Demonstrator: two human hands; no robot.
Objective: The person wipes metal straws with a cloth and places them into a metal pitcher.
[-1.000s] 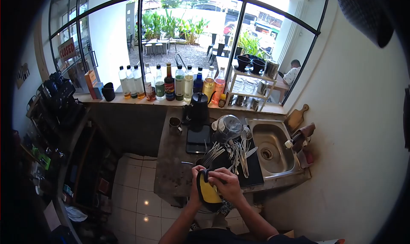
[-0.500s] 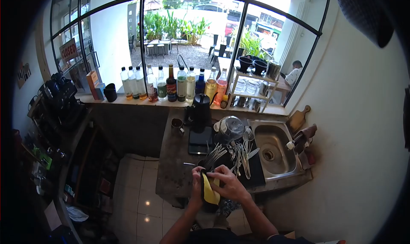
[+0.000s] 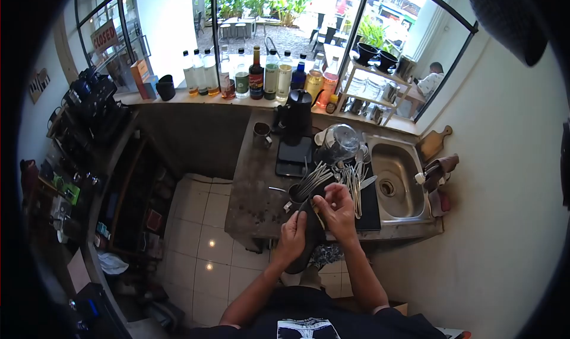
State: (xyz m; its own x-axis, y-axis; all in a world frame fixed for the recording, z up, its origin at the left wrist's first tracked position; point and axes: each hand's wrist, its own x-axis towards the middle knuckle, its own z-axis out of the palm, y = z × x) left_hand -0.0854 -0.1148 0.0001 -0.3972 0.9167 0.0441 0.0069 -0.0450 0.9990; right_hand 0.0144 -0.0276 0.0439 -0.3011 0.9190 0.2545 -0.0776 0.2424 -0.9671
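A black cloth with a yellow face [image 3: 313, 235] hangs between my two hands in front of the counter's edge. Its black side is mostly turned up, and only a sliver of yellow shows near the right fingers. My left hand [image 3: 291, 237] is closed on the cloth's left side, thumb on top. My right hand [image 3: 337, 213] pinches the upper right edge with bent fingers. Just beyond the hands, metal straws [image 3: 316, 177] lean out of a dark cup [image 3: 296, 192]. Spoons and other cutlery [image 3: 354, 187] lie on a black mat [image 3: 371, 211] to the right.
A steel sink [image 3: 389, 187] is at the right. A black kettle [image 3: 298, 107], a flat black scale [image 3: 294, 156] and a metal cup [image 3: 261, 135] stand farther back, beside a clear bowl [image 3: 342, 142]. Bottles [image 3: 256, 75] line the window ledge. A person [image 3: 431, 81] sits outside.
The cloth has turned from its yellow face to its black side. My right hand has moved up and right to the cloth's edge; the camera view has tilted down.
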